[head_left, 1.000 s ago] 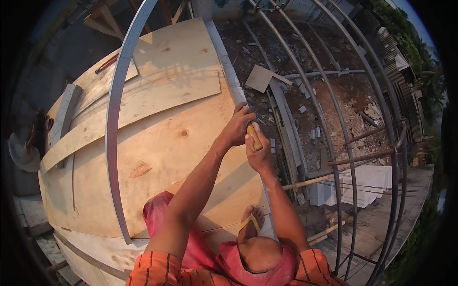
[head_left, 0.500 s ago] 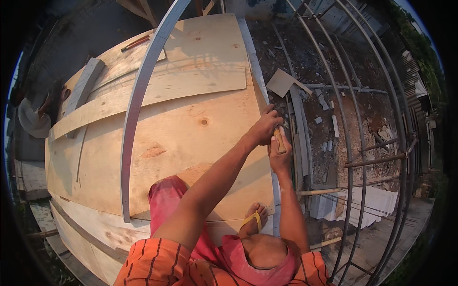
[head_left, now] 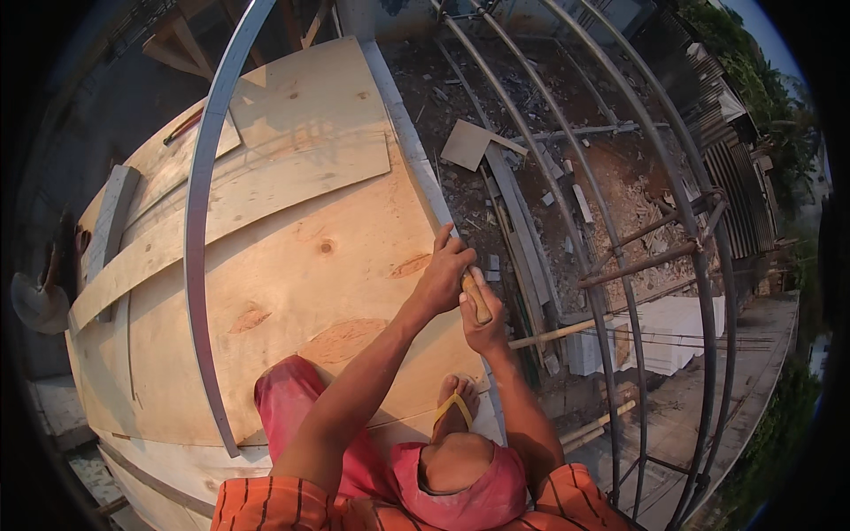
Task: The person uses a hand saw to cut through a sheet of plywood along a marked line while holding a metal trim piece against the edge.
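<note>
Both my hands are at the right edge of a large plywood sheet (head_left: pixel 372 257). A tool with a short, rounded wooden handle (head_left: pixel 479 303) is between them. My right hand (head_left: pixel 485 329) is closed around the handle's near end. Just ahead, my left hand (head_left: pixel 445 273) wraps the tool's front part, one finger stretched toward the sheet's edge. The working end is mostly hidden by my left hand, so its exact kind cannot be made out. My bare foot in a yellow-strapped sandal (head_left: pixel 456 403) rests on the plywood near my right forearm.
A long metal bar (head_left: pixel 197 221) crosses the plywood at left. Beyond it lie a plywood strip (head_left: pixel 292 181) and a thick timber piece (head_left: pixel 111 217). Steel rebar (head_left: pixel 611 257) rises at right, above a drop to rubble-strewn ground (head_left: pixel 549 106). Another person (head_left: pixel 42 296) is at far left.
My hands and the tool have moved nearer to me along the plywood edge. The whole view has shifted, with the bar and sheet now further left.
</note>
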Action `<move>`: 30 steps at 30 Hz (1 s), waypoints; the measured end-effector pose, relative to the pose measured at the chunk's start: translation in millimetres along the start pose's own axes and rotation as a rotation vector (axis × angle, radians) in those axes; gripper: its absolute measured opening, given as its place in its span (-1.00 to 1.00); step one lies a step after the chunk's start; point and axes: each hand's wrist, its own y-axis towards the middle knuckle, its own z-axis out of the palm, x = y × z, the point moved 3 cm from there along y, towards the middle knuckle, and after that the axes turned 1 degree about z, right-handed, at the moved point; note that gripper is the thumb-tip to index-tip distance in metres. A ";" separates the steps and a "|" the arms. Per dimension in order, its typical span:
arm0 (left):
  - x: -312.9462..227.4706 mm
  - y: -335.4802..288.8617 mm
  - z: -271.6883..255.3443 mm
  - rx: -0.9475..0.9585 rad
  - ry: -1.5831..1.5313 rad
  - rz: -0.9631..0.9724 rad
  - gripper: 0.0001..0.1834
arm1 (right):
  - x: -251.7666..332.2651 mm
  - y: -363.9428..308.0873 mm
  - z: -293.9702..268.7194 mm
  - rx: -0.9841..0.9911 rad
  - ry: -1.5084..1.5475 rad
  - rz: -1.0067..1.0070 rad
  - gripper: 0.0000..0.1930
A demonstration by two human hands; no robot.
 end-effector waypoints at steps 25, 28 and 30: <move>56.8 10.1 -56.2 -0.145 0.100 -0.050 -0.75 | -23.8 56.7 70.9 0.167 0.013 0.121 -0.44; 32.8 5.4 -31.1 -0.145 0.112 -0.022 -0.72 | -8.4 38.6 45.6 0.144 0.041 0.186 -0.43; -4.4 8.1 4.3 -0.177 0.166 0.112 -0.69 | -22.8 13.0 -2.0 0.080 -0.022 0.048 -0.43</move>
